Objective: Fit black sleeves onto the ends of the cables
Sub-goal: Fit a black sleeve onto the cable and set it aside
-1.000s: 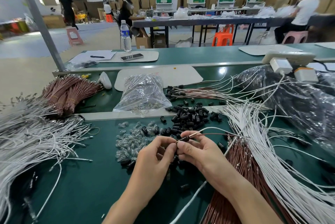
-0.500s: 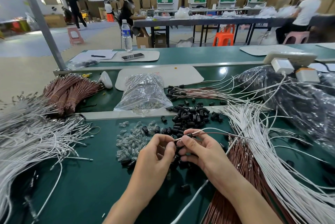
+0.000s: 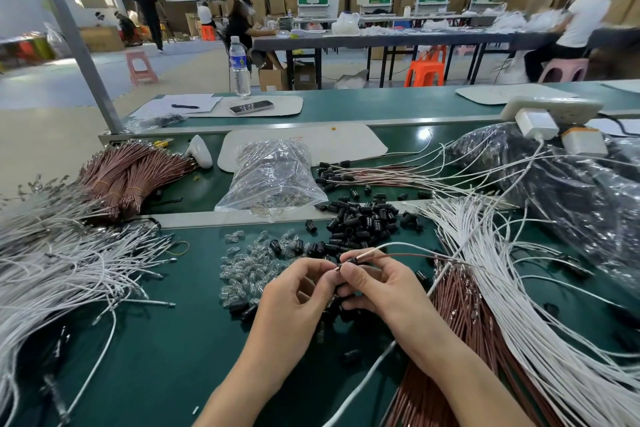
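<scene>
Right now both hands meet low over the green table (image 3: pixel 138 340), just in front of the loose heap of black sleeves (image 3: pixel 360 222). The right hand (image 3: pixel 381 284) has thumb and forefinger pinched round a thin white cable (image 3: pixel 391 246) and a brown cable (image 3: pixel 415 256), which run off to the right. The left hand (image 3: pixel 298 291), fingers curled, pinches the tips of that pair, where a single sleeve (image 3: pixel 347 262) shows dark; how far on it sits I cannot tell. Clear bulbs (image 3: pixel 249 267) lie just left of the hands, and a white cable bundle (image 3: pixel 485 271) fans out on the right
</scene>
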### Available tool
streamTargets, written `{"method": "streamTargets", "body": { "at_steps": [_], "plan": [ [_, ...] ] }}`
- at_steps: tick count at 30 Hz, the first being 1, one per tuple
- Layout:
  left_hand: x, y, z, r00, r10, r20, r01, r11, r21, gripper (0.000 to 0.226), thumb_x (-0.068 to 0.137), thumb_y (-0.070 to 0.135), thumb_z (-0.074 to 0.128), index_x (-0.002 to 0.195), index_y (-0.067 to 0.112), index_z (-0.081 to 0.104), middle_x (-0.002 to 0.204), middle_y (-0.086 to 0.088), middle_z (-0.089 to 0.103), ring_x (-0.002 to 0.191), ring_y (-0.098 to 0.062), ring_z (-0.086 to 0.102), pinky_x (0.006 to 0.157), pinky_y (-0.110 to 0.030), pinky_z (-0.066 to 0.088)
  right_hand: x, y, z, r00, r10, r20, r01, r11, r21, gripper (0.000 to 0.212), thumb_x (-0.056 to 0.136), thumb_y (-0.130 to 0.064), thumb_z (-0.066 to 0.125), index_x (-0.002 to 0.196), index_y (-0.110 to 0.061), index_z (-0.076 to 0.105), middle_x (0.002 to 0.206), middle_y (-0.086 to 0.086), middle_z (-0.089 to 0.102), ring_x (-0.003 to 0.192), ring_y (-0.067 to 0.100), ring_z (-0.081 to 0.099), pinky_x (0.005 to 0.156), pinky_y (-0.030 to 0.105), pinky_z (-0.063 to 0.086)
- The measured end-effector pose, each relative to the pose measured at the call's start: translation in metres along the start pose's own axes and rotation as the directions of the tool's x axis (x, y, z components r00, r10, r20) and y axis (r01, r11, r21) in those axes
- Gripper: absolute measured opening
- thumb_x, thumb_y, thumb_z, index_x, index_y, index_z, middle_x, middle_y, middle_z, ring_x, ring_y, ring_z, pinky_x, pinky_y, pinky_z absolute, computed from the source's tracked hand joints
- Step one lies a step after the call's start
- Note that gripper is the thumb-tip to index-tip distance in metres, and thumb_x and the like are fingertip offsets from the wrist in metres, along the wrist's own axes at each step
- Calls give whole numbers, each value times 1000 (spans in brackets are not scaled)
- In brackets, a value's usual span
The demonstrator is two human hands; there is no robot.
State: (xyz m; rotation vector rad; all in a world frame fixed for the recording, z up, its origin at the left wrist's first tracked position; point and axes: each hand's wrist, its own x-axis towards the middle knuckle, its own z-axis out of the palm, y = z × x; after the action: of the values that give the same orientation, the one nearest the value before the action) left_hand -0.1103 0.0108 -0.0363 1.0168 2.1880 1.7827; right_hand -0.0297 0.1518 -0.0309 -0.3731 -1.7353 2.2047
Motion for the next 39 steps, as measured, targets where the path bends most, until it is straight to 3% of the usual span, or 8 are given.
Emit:
{"method": "streamTargets", "body": {
  "at_steps": [3,8,12,15,21,27,33,39],
  "plan": [
    [0,-1,0,1000,8,-20,-7,999,34,8,96,29,66,91,34,70,75,15,68,61,1,54,59,-14,44,0,-1,0,999,-31,-30,30,999,-9,19,79,-38,77,95,-28,76,95,11,78,79,16,71,70,27,60],
    [0,-4,1,1000,-14,-20,15,999,36,14,97,30,65,91,41,68,71,14,65,58,1,51,56,-13,43,2,-2,-3,994,-57,-93,68,991,117,16,75,-32,78,91,-29,77,99,13,77,84,20,74,71,25,59],
    [0,-4,1,1000,-23,-20,23,999,21,9,97,31,66,91,36,71,74,14,68,60,0,54,59,-14,44,1,0,-2,997,-59,-54,62,997,46,23,79,-19,79,97,-32,74,101,11,77,93,20,75,75,24,58],
    [0,-4,0,999,-46,-1,46,999,-8,8,96,32,65,99,34,73,75,18,69,64,0,57,61,-14,46,1,0,-4,994,-73,-79,77,996,46,23,78,-20,79,97,-33,74,97,8,77,91,19,75,75,25,59],
    [3,-8,-3,995,-101,12,101,995,-23,15,99,30,61,94,37,73,79,12,72,72,-9,67,73,-34,58,3,1,-8,991,-81,-106,87,995,53,24,77,-25,80,98,-35,75,90,3,76,83,16,73,74,27,59],
    [4,-8,-4,995,-97,31,98,994,-46,14,98,35,61,95,45,70,80,8,72,73,-15,67,73,-33,58,3,2,-8,990,-91,-112,91,996,-9,23,79,-26,79,99,-37,75,83,-3,72,76,12,69,71,25,58],
    [6,-7,-5,984,-169,57,174,977,-122,18,98,26,64,92,41,72,79,7,72,69,-8,65,67,-22,55,2,2,-8,991,-99,-92,92,993,-77,23,88,-18,76,103,-35,73,80,-6,70,72,10,66,72,28,59],
    [8,-5,-7,967,-238,94,253,947,-198,10,98,18,64,95,21,73,76,7,71,69,-8,65,65,-19,54,2,2,-8,990,-108,-91,93,985,-147,27,89,-14,75,112,-26,70,83,-3,73,71,12,68,69,26,59]
  ]
}}
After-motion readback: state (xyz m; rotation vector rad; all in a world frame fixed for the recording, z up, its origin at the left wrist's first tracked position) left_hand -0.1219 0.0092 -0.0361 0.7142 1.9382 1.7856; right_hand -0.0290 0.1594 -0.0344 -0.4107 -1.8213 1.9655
